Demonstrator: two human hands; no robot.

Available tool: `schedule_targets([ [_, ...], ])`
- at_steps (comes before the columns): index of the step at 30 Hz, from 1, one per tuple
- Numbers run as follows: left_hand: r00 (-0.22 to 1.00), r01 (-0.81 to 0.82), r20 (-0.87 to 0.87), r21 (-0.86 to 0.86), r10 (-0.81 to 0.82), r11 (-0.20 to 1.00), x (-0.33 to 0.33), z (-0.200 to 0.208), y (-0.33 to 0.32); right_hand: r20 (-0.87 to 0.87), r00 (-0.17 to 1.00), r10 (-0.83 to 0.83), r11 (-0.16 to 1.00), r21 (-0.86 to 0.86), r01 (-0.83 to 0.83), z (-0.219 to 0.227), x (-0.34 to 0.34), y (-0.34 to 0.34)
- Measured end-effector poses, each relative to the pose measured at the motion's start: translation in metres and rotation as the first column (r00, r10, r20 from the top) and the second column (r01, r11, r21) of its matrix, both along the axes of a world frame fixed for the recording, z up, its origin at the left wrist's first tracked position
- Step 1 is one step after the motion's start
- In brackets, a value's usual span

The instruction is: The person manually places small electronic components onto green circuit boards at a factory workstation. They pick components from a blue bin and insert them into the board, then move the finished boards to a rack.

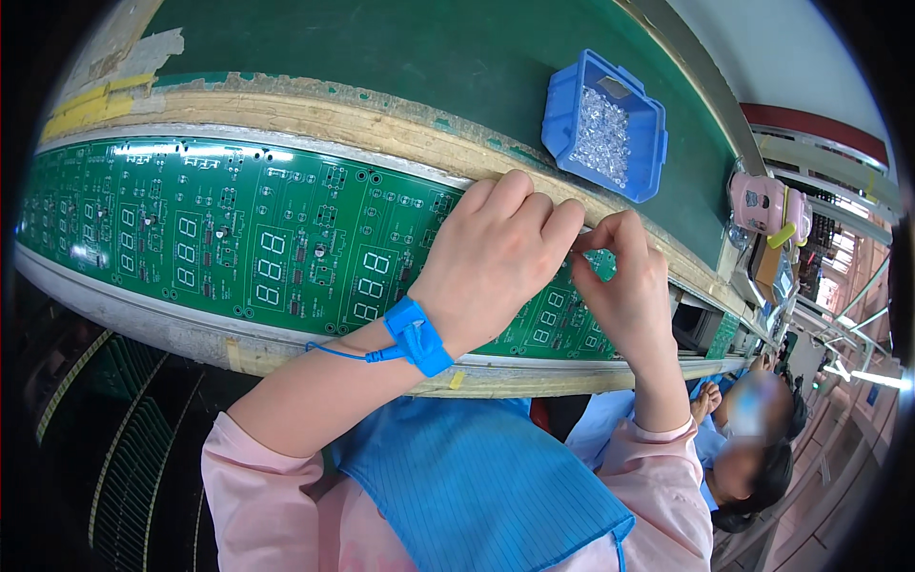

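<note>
A row of green circuit boards (pixel 229 229) with printed digit outlines and small fitted parts runs across in front of me in a metal-edged track. My left hand (pixel 500 253), with a blue wrist strap (pixel 417 337) on it, is over the boards, fingers curled down and closed. Beside it, my right hand (pixel 624 286) pinches thumb and forefinger together close to the left fingertips, above the boards' far edge. Whatever either hand pinches is too small or hidden to make out. Beyond the hands, a blue plastic bin (pixel 656 143) holds many small clear parts (pixel 602 133).
A wooden ledge (pixel 315 112) borders the track's far side, with a green work surface (pixel 381 48) behind it. Racks of boards (pixel 133 448) stand lower left. Farther right are a pink container (pixel 770 205) and co-workers (pixel 753 429) seated along the line.
</note>
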State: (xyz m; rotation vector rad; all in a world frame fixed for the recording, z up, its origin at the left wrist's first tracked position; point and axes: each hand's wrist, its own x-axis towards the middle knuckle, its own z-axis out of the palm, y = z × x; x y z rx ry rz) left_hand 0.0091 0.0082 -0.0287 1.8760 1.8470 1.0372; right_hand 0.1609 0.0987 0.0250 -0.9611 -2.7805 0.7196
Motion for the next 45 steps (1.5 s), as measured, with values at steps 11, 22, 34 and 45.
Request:
schedule_targets([
  [11, 1.0, -0.016, -0.007, 0.01, 0.016, 1.0, 0.001, -0.001, 0.0, -0.014, 0.989, -0.15, 0.982, -0.122, 0.147, -0.001, 0.003, -0.001],
  [22, 1.0, -0.016, -0.009, 0.018, 0.016, 1.0, 0.001, -0.002, 0.001, 0.066, 0.998, -0.021, 0.997, 0.07, 0.017, 0.003, -0.003, -0.005],
  [34, 1.0, 0.008, 0.002, -0.001, -0.008, 1.0, 0.0, 0.0, 0.0, 0.103, 0.989, -0.105, 0.994, 0.034, 0.102, 0.014, 0.001, -0.003],
  [45, 0.978, 0.21, 0.034, -0.108, -0.207, 0.972, -0.016, 0.024, 0.001, -0.209, 0.978, 0.02, 0.977, 0.214, 0.026, 0.034, -0.005, 0.059],
])
